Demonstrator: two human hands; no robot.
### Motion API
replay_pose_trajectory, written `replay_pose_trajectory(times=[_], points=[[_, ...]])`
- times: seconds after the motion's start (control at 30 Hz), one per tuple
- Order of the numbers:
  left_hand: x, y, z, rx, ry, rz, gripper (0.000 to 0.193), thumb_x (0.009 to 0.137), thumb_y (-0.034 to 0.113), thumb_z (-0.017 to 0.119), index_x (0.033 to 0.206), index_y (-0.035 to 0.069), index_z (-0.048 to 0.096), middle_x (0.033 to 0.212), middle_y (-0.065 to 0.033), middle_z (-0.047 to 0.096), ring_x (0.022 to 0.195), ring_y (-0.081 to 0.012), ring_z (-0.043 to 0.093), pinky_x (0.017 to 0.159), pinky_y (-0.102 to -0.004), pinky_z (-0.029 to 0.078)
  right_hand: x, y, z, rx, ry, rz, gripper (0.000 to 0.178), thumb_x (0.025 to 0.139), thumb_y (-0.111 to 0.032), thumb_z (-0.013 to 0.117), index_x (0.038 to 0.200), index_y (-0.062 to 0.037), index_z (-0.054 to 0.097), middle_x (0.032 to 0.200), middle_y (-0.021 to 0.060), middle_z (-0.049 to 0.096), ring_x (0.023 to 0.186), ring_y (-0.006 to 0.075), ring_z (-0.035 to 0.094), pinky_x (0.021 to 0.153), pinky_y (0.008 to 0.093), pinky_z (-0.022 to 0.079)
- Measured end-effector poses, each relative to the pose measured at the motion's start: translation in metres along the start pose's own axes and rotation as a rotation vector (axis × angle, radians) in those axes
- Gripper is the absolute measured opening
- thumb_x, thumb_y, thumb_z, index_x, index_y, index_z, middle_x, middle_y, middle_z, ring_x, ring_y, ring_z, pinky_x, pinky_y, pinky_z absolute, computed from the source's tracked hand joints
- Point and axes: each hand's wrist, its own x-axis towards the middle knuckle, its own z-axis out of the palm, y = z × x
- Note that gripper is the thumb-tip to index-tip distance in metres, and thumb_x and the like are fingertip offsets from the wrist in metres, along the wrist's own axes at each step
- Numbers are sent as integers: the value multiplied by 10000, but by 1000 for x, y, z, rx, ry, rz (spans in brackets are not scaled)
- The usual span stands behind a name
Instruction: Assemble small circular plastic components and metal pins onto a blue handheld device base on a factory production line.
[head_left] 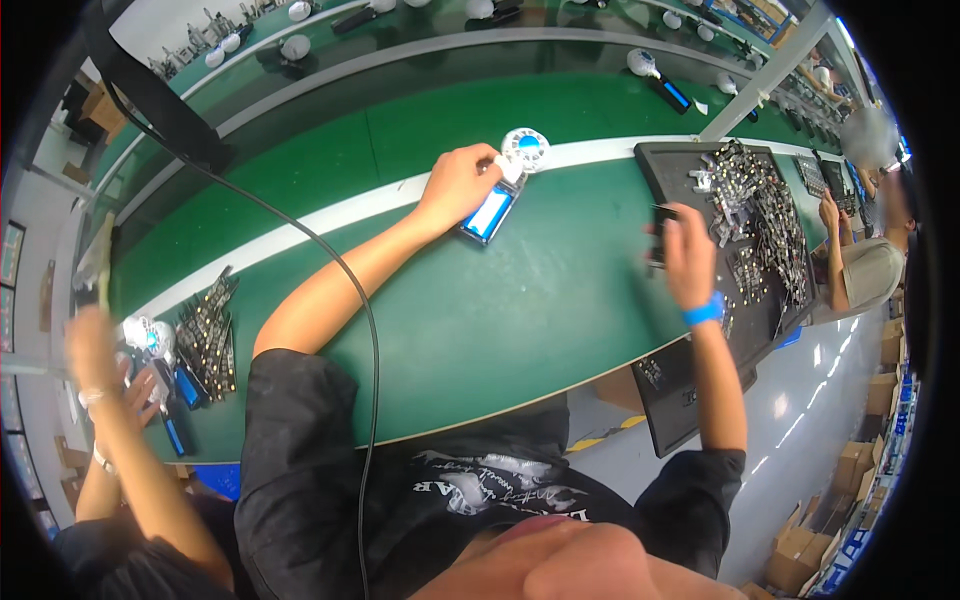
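Note:
My left hand (462, 186) is closed around the neck of a small handheld fan (490, 215), just beyond the middle of the green worktable. The fan has a round white head with a blue centre, and its clear-cased handle shows blue and white inside. My right hand (688, 255), with a blue band at the wrist, is raised beside the black tray (655, 165). Between its fingers and thumb is a small dark part (659, 237), slightly blurred. Heaped in that tray are many small silver-and-black parts (755, 215).
A black cable (345, 265) hangs across the left side of the view. At the left, a co-worker's hands (95, 360) work beside fans and a pile of dark strips (207, 335). More fans (660, 80) lie along the far green belt. Another person (870, 270) sits at the right.

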Motion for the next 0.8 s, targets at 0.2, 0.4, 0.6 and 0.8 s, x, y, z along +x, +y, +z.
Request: replay_pose_trajectory(times=[0.2, 0.4, 0.6, 0.8], points=[[-30, 8, -4, 6, -68, 232, 258, 898, 109, 651, 1140, 32, 695, 1006, -115, 691, 881, -251, 689, 802, -345, 546, 22, -60, 141, 455, -218, 147, 256, 1064, -87, 466, 1310, -44, 523, 903, 107, 687, 693, 141, 653, 589, 263, 541], [-32, 7, -19, -81, -2, 200, 180, 865, 81, 646, 1038, 35, 656, 994, -118, 625, 859, -289, 667, 796, -401, 543, 50, -53, 171, 545, -229, 32, 280, 1045, -50, 467, 1322, -25, 504, 909, 88, 677, 714, 130, 649, 597, 246, 527], [-33, -6, -17, -11, 25, 325, 184, 870, 61, 682, 1051, 27, 680, 1028, -89, 658, 834, -218, 669, 735, -324, 545, 60, -20, 162, 464, -93, -51, 315, 1000, -15, 569, 1307, -3, 501, 919, 54, 658, 755, 113, 648, 574, 243, 515], [-29, 2, -21, -111, -41, 267, 156, 867, 27, 685, 1022, 15, 692, 985, -53, 696, 832, -149, 663, 727, -287, 545, 55, -36, 144, 356, -99, 22, 351, 939, 24, 662, 1244, -10, 490, 998, 52, 638, 817, 111, 658, 567, 221, 522]])
